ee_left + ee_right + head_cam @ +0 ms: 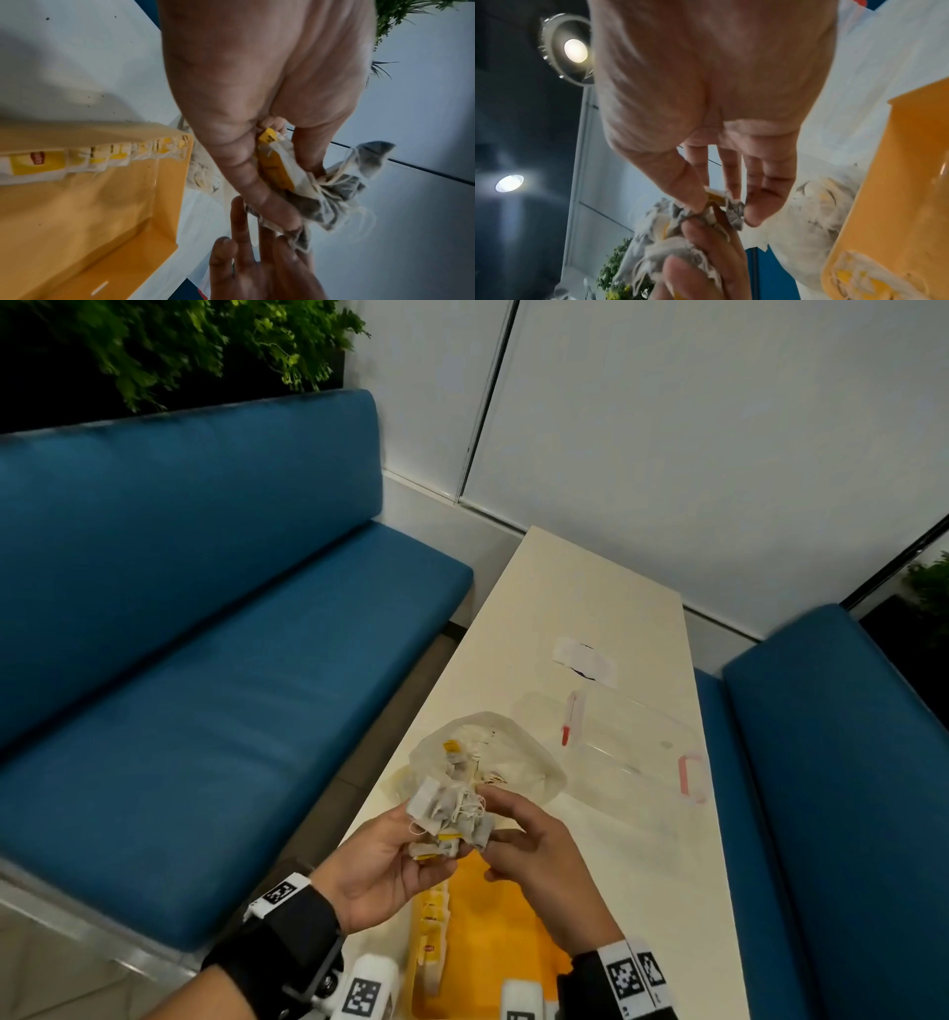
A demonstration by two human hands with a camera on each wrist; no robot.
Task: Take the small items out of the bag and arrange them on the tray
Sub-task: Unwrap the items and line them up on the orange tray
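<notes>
Untangling step: left hand (pixel 382 857) clutching knotted tea bags (pixel 452 814), right hand (pixel 534 845) pinching one; next, freeing it for the tray (pixel 493 932).

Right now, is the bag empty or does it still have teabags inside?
Not empty. Through the bag's open mouth, teabags with yellow tags show inside.

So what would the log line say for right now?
left hand: holds tea bag clump | right hand: pinches one bag | tray: row of bags along one wall | bag: open
</notes>
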